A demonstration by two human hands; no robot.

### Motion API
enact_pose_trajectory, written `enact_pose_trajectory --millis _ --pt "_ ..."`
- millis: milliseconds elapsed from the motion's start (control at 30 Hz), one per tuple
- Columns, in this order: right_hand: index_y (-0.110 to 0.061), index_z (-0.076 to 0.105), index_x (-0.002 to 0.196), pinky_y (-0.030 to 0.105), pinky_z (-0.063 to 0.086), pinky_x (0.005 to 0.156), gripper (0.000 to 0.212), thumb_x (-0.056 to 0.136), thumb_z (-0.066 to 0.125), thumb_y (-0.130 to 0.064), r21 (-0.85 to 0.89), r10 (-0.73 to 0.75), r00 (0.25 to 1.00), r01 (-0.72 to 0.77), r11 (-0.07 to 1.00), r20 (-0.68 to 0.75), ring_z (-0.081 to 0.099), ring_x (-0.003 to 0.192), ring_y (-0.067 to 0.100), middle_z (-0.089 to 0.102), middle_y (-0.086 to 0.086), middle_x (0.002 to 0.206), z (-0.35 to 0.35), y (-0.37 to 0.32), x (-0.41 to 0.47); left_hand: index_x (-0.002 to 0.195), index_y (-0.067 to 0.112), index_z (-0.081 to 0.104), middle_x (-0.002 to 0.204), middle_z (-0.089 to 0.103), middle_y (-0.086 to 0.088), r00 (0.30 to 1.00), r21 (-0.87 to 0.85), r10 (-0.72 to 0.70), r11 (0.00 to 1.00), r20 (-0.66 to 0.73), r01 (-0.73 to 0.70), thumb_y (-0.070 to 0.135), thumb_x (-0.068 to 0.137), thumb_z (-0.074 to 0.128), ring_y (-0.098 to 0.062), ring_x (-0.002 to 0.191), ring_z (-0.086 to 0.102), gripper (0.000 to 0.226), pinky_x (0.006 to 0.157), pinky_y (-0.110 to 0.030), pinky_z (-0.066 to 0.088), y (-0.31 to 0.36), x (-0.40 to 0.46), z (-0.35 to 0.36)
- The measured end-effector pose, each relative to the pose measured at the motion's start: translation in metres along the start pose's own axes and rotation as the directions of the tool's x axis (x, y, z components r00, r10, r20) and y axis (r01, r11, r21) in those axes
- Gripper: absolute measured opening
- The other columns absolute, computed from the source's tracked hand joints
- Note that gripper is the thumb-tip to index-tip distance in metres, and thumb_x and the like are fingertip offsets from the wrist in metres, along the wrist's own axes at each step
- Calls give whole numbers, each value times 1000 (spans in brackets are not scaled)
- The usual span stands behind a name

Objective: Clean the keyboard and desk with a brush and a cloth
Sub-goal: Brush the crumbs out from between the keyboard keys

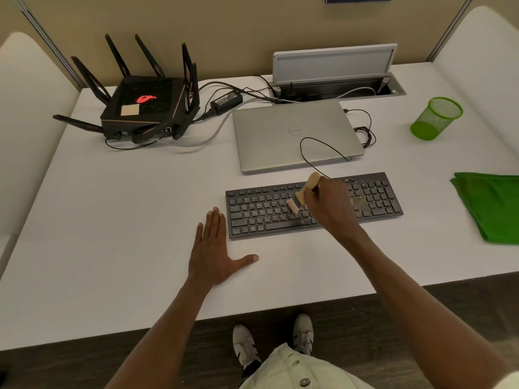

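On keyboard (314, 204): brush (304, 193) (right hand (330, 204) grips).

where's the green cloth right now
In the head view the green cloth lies folded on the desk at the far right edge, just right of the keyboard and in front of the green mesh cup.

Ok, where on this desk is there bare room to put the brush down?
Widest bare patch: the white desk left of the black keyboard, in front of the black antenna router, beyond the flat left hand. A narrower strip lies between the keyboard and the folded green cloth. The back is crowded by cables and the closed silver laptop.
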State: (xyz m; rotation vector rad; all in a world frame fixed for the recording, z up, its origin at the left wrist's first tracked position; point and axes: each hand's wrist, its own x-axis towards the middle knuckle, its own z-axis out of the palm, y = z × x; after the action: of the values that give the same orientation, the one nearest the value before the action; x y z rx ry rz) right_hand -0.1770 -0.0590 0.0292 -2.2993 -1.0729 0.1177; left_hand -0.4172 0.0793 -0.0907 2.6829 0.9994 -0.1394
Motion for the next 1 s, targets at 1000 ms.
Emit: enact_pose_trajectory --millis 1000 --pt "-8 57 67 26 32 41 29 95 51 -12 -3 70 997 -70 998 -22 46 41 8 52 -3 49 -4 13 -9 161 8 -10 168 -24 -6 1000 -35 1 999 -18 -2 107 65 22 -17 154 -24 142 126 -40 -11 0 -1 -1"
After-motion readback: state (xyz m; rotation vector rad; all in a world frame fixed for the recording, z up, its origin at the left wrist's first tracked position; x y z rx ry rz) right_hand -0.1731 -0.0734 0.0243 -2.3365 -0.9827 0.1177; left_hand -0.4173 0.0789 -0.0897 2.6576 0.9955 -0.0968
